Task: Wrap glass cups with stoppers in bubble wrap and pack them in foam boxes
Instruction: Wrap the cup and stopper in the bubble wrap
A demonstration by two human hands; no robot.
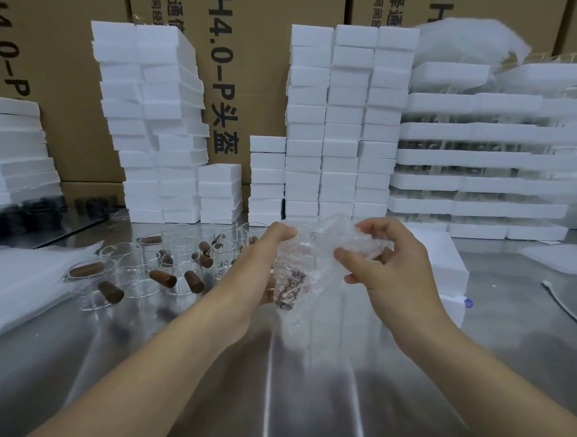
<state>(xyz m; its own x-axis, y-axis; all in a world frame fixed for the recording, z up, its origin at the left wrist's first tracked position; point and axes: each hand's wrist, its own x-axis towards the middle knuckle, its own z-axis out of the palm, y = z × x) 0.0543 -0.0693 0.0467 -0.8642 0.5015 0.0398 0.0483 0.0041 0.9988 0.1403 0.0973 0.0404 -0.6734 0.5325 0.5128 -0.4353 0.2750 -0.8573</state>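
Note:
A glass cup with a brown stopper, swathed in bubble wrap, is held above the metal table. My left hand grips the bundle from the left and below. My right hand pinches the wrap's upper right edge with its fingertips. The stopper shows dimly through the wrap, near the bundle's lower end. Left of my hands, several bare glass cups stand or lie with brown stoppers in and among them. A pile of bubble wrap sheets lies at the far left.
Tall stacks of white foam boxes line the back, in front of brown cartons. Layered foam trays with glassware fill the right. A foam box stack sits behind my right hand. Dark round lids and a white cable lie at the sides.

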